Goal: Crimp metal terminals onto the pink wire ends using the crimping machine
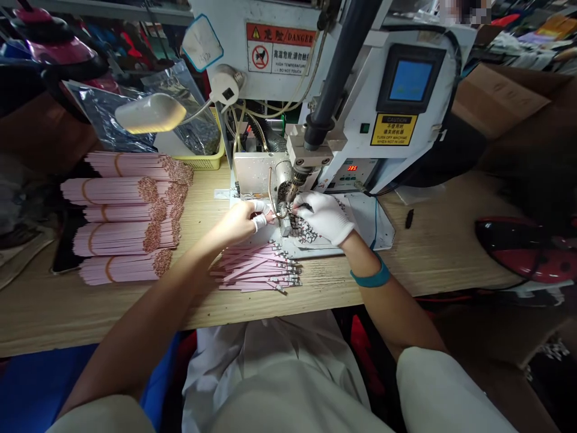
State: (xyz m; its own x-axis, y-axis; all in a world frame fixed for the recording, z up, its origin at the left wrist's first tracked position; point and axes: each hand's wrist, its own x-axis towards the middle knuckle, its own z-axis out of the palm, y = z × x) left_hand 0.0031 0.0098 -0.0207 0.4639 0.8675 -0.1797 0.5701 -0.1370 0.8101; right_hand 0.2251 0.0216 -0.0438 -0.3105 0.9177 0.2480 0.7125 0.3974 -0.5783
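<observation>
My left hand [241,224], with white wraps on its fingers, is closed in a pinch at the left of the machine's small metal work block [284,227]. What it pinches is too small to make out. From the other side, my right hand [325,218], in a white glove, has thumb and forefinger drawn together by the machine's tip [294,187]; anything between them is hidden. Beneath the right hand lies a heap of small dark-and-silver metal pieces [303,231]. Loose pink strips [252,267] with metal pieces on their right ends lie in front of the block.
Banded bundles of pink strips [119,236] with copper-coloured ends are stacked at left. A bench machine [351,129] with a danger label and screen rises behind my hands. A lamp [151,113] hangs over a yellow basket [202,161]. A red-and-black object [525,249] sits at right.
</observation>
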